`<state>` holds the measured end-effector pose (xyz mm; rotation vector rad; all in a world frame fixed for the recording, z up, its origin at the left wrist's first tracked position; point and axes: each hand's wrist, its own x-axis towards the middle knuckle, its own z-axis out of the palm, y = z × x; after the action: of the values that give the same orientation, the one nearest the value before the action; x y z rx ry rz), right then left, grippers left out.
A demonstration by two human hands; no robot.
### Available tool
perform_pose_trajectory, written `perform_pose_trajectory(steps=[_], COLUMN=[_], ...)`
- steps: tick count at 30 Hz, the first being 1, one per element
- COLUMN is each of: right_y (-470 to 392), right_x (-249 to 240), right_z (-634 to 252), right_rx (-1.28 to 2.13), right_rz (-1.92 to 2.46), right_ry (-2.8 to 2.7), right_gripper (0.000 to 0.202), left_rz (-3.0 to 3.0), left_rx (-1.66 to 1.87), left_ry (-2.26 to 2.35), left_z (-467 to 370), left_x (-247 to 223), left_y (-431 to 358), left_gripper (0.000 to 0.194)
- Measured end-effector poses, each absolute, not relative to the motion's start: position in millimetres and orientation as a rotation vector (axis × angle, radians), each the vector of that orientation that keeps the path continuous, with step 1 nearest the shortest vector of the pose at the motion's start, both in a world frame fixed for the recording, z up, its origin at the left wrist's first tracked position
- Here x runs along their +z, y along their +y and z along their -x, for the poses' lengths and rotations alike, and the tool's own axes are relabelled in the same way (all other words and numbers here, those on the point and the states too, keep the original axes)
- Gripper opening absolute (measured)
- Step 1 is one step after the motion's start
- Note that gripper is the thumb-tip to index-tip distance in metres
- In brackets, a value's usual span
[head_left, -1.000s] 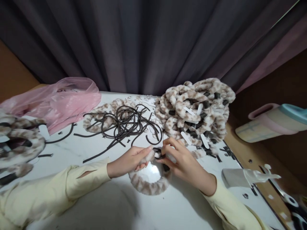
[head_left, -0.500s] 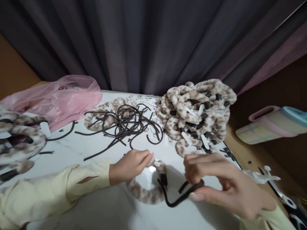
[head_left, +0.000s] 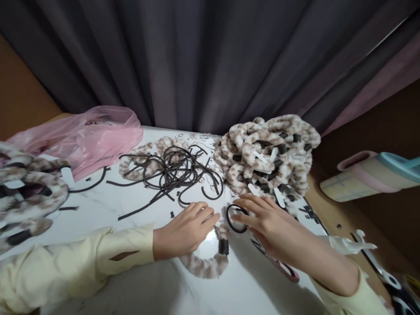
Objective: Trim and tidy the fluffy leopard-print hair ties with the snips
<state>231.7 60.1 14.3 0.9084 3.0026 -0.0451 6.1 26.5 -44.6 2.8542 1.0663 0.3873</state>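
Note:
A furry cream-and-brown ring (head_left: 206,266) lies on the white table in front of me, with a black cord wrapping (head_left: 223,247) on its right side. My left hand (head_left: 187,229) is closed over the ring's far left part and covers it. Right of the ring, my right hand (head_left: 267,218) reaches over the table with its fingers stretched out. A curl of black cord (head_left: 227,214) lies at its fingertips, partly under them. Scissors with a pink handle (head_left: 290,273) lie partly hidden beneath my right hand and forearm.
Loose black cords (head_left: 170,175) lie tangled mid-table. Furry rings with white tags form a pile (head_left: 272,135) at the back right, and more rings (head_left: 49,188) sit at the left. A pink plastic bag (head_left: 108,135) is behind them. A tumbler (head_left: 357,183) stands out at the right.
My right hand has let go of the cord it held bent beside the ring and moved left and away from me, its fingers now stretched. The pink-handled scissors have come into view.

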Motion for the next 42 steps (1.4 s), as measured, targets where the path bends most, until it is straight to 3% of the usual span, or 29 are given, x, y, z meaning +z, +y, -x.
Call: perform_pose_trajectory(steps=[5, 11, 15, 18, 20, 23, 25, 27, 29, 35, 38, 40, 42], right_y=[54.4, 51.5, 52.8, 53.9, 53.8, 52.0, 50.2, 48.6, 47.5, 45.2, 42.2, 39.2, 35.7], right_x=[-5.3, -4.0, -1.7, -0.2, 2.9, 7.9, 8.2, 5.1, -0.2, -13.6, -15.7, -13.1, -6.2], right_z=[-218.9, -221.9, -229.4, -231.1, -230.0, -227.6, -226.7, -226.7, -227.0, -226.2, -226.2, -226.1, -223.2], right_rx=[0.284, 0.402, 0.276, -0.026, -0.457, -1.522, -2.178, -2.537, -2.680, -2.941, -2.989, -2.931, -2.670], right_rz=[-0.713, -0.711, -0.833, -1.146, -1.496, -1.897, -1.863, -1.728, -1.672, -1.605, -1.542, -1.493, -1.519], right_ry=[3.012, 2.891, 2.920, 2.984, 3.014, 2.723, 2.378, 2.152, 2.048, 1.904, 1.857, 1.959, 2.218], right_gripper=[0.018, 0.016, 0.037, 0.029, 0.021, 0.024, 0.034, 0.033, 0.022, 0.015, 0.021, 0.030, 0.024], left_rz=[-3.075, -3.194, -3.322, -3.303, -3.344, -3.351, -3.287, -3.275, -3.189, -2.985, -3.014, -2.997, -2.966], left_rx=[0.261, 0.148, 0.027, 0.165, 0.296, 0.288, 0.258, 0.190, 0.152, 0.411, 0.529, 0.519, 0.492], left_ry=[0.948, 0.849, 1.210, 1.511, 1.671, 1.455, 1.219, 1.008, 0.904, 0.960, 0.887, 0.823, 0.758], left_z=[-7.6, 9.4, 39.4, 54.5, 54.7, 41.6, 29.4, 18.7, 11.2, 3.3, 1.6, 0.0, -1.7], left_x=[-34.8, 3.5, 64.9, 97.8, 94.3, 48.5, 7.0, -26.9, -46.2, -53.1, -51.4, -48.9, -46.2], left_y=[32.1, 69.3, 112.9, 126.0, 116.9, 78.5, 44.9, 14.6, -6.1, -15.0, -10.6, -6.9, -1.2], left_gripper=[0.016, 0.008, 0.015, 0.048, 0.043, 0.027, 0.019, 0.018, 0.006, 0.038, 0.038, 0.030, 0.023])
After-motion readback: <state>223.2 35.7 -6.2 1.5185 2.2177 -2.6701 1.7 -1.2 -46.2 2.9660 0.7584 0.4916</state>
